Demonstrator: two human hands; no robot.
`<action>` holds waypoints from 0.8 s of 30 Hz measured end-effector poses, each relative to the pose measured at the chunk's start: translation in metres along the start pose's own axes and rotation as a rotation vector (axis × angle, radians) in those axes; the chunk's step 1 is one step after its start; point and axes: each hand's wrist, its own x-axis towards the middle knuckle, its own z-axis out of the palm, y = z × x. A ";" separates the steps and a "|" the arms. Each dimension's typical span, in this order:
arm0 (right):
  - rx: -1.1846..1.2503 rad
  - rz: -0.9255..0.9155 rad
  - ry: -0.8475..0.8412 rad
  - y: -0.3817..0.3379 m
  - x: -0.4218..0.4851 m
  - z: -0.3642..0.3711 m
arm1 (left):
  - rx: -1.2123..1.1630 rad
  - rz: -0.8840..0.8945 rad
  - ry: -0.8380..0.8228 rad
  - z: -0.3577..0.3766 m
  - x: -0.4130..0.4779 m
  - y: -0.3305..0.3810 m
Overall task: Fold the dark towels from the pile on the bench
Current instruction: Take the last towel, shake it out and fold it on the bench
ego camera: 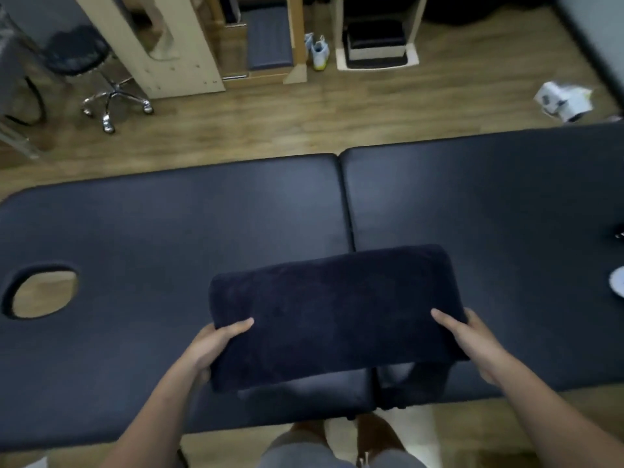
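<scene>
Dark towel (331, 315), already folded, is held just above the massage bench (169, 214). L hand (209, 346) & R hand (472, 342) each grip an end, thumb on top, fingers under. Fold looks approx. done; next prob. lay it flat w/ edges squared.

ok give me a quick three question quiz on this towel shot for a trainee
1. True or false: the left grip and the right grip both hold the towel.
2. The hole in the bench lies on the person's: A) left B) right C) near edge, dead centre.
3. Fill in: beyond the bench, at far left, a wheeled ___ stands on the floor.
Key: 1 true; 2 A; 3 stool.
</scene>
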 end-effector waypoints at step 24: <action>0.780 0.205 0.658 0.396 -0.237 -0.207 | 0.792 0.355 -0.576 0.410 -0.191 -0.060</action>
